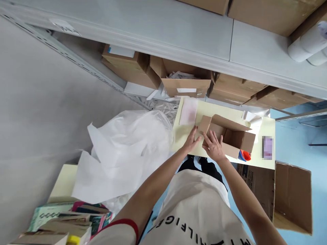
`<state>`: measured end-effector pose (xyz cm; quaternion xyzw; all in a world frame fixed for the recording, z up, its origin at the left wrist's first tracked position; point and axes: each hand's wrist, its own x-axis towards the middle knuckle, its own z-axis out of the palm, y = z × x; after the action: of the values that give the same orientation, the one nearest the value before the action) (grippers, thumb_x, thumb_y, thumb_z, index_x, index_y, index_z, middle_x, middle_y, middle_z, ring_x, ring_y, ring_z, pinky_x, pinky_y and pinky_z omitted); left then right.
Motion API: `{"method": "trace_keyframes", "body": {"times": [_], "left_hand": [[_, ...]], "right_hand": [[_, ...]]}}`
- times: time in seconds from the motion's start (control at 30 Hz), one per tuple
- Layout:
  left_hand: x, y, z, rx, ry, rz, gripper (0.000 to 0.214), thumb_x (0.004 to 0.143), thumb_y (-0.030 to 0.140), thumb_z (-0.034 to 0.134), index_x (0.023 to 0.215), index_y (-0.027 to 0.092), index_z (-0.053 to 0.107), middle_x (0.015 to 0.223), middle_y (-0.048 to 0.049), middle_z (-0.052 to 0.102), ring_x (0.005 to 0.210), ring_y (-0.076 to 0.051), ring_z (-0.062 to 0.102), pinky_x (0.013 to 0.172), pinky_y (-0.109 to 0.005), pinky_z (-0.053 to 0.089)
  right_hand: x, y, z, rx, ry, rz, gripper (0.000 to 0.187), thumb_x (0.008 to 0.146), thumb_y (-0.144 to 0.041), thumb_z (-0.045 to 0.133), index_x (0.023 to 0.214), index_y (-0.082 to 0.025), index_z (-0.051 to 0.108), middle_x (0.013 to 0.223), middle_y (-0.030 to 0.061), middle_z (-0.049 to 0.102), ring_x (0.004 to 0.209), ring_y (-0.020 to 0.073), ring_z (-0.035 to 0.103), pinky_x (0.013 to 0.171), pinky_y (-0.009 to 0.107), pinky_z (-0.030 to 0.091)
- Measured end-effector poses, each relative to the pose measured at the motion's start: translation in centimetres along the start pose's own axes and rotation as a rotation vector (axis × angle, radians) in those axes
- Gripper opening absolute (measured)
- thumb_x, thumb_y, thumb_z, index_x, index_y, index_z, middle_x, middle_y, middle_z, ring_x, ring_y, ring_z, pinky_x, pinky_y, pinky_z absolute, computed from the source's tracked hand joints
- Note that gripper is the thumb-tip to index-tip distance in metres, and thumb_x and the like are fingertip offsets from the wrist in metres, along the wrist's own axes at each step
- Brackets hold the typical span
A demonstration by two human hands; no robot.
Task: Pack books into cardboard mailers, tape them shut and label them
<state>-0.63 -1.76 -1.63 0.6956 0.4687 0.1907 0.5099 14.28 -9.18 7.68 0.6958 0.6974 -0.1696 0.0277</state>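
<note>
While the left hand (191, 141) and right hand (214, 149) have thumb and fingers parted, an open carton (229, 136) lies at their fingertips.

Lettering on the shirt, and labels too small to read
Across the front of the white shirt (194, 200), upside down to the camera and cut by the lower picture edge, black capitals read "HILFIGE", with parts of "M" and "Y" ahead of them; a paper label (65, 26) near the left end of the upper shelf (143, 25)'s front edge has illegible dark marks, as does the print on the large carton (262, 183) below the table (224, 109)'s near right corner.
</note>
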Motion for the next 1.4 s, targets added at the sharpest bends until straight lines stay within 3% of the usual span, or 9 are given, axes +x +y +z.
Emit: {"method": "trace_keyframes", "body": {"times": [0.2, 0.5, 0.63, 0.73, 0.87, 0.97, 1.07, 1.2, 1.4], "left_hand": [[6.0, -2.2, -3.8, 0.183, 0.365, -0.357, 0.067, 0.087, 0.037, 0.059, 0.143, 0.009, 0.035, 0.154, -0.0242, 0.032, 0.146, -0.034, 0.026, 0.118, -0.049, 0.026], [13.2, -3.2, -4.8, 0.053, 0.371, -0.558, 0.062, 0.067, 0.015, 0.077, 0.124, 0.008, 0.052, 0.127, -0.0253, 0.058, 0.124, -0.038, 0.054, 0.103, -0.048, 0.043], [11.9, -2.7, -5.8, -0.056, 0.358, -0.500, 0.028, 0.080, 0.015, 0.060, 0.107, 0.011, 0.062, 0.107, -0.0167, 0.069, 0.103, -0.028, 0.067, 0.092, -0.038, 0.051], [9.1, -1.4, -7.9, -0.093, 0.411, -0.423, 0.028, 0.084, 0.020, 0.053, 0.110, 0.012, 0.061, 0.106, -0.0128, 0.070, 0.099, -0.023, 0.068, 0.087, -0.033, 0.053], [5.2, 1.7, -11.7, -0.175, 0.418, -0.194, 0.033, 0.082, 0.033, 0.057, 0.108, 0.013, 0.061, 0.099, -0.0084, 0.071, 0.088, -0.021, 0.067, 0.078, -0.030, 0.054], [3.3, 5.6, -13.4, -0.102, 0.307, -0.013, 0.035, 0.077, 0.041, 0.062, 0.098, 0.014, 0.065, 0.088, -0.0055, 0.072, 0.080, -0.020, 0.065, 0.071, -0.028, 0.053], [2.7, 10.3, -12.6, 0.054, 0.086, 0.123, 0.030, 0.079, 0.040, 0.059, 0.095, 0.015, 0.067, 0.087, -0.0042, 0.072, 0.082, -0.021, 0.065, 0.074, -0.029, 0.053], [4.5, 15.2, -8.2, 0.279, -0.251, 0.276, 0.022, 0.081, 0.028, 0.057, 0.096, 0.018, 0.069, 0.096, -0.0040, 0.073, 0.091, -0.022, 0.067, 0.083, -0.030, 0.052], [8.2, 16.9, -1.0, 0.652, -0.435, 0.217, 0.018, 0.078, 0.018, 0.062, 0.093, 0.021, 0.070, 0.100, -0.0079, 0.074, 0.098, -0.028, 0.068, 0.084, -0.035, 0.051]], "right_hand": [[1.1, -0.2, 0.0, 0.031, 0.000, -0.042, 0.058, 0.096, -0.037, 0.044, 0.151, -0.028, 0.030, 0.155, 0.0149, 0.036, 0.141, 0.0361, 0.034, 0.110, 0.069, 0.020], [0.6, 0.0, 0.3, 0.071, -0.033, -0.077, 0.059, 0.096, -0.038, 0.043, 0.153, -0.026, 0.028, 0.155, 0.0136, 0.037, 0.141, 0.0339, 0.035, 0.113, 0.065, 0.017], [0.0, 0.7, 0.1, 0.077, -0.032, -0.102, 0.062, 0.095, -0.044, 0.045, 0.151, -0.024, 0.032, 0.155, 0.0134, 0.037, 0.142, 0.0345, 0.032, 0.115, 0.063, 0.014], [-1.9, 2.1, -0.2, 0.081, 0.035, -0.041, 0.061, 0.094, -0.050, 0.044, 0.148, -0.023, 0.038, 0.156, 0.0136, 0.036, 0.145, 0.0357, 0.025, 0.115, 0.063, 0.011], [-5.7, 5.2, 0.1, 0.105, 0.254, 0.321, 0.058, 0.096, -0.046, 0.035, 0.148, -0.021, 0.036, 0.157, 0.0158, 0.031, 0.147, 0.0377, 0.018, 0.112, 0.067, 0.013], [-7.9, 7.6, 1.1, 0.162, 0.377, 0.516, 0.066, 0.093, -0.050, 0.040, 0.149, -0.016, 0.030, 0.158, 0.0208, 0.025, 0.146, 0.0412, 0.016, 0.109, 0.068, 0.018], [-8.6, 9.1, 2.2, 0.264, 0.428, 0.533, 0.076, 0.089, -0.053, 0.046, 0.151, -0.015, 0.022, 0.157, 0.0225, 0.023, 0.145, 0.0406, 0.019, 0.109, 0.064, 0.026], [-7.9, 10.2, 3.0, 0.363, 0.458, 0.505, 0.082, 0.086, -0.055, 0.047, 0.151, -0.014, 0.019, 0.157, 0.0218, 0.024, 0.145, 0.0386, 0.023, 0.110, 0.057, 0.032], [-6.9, 11.1, 3.4, 0.422, 0.441, 0.514, 0.085, 0.082, -0.051, 0.054, 0.149, -0.011, 0.021, 0.155, 0.0226, 0.028, 0.146, 0.0363, 0.023, 0.113, 0.054, 0.030]]}}
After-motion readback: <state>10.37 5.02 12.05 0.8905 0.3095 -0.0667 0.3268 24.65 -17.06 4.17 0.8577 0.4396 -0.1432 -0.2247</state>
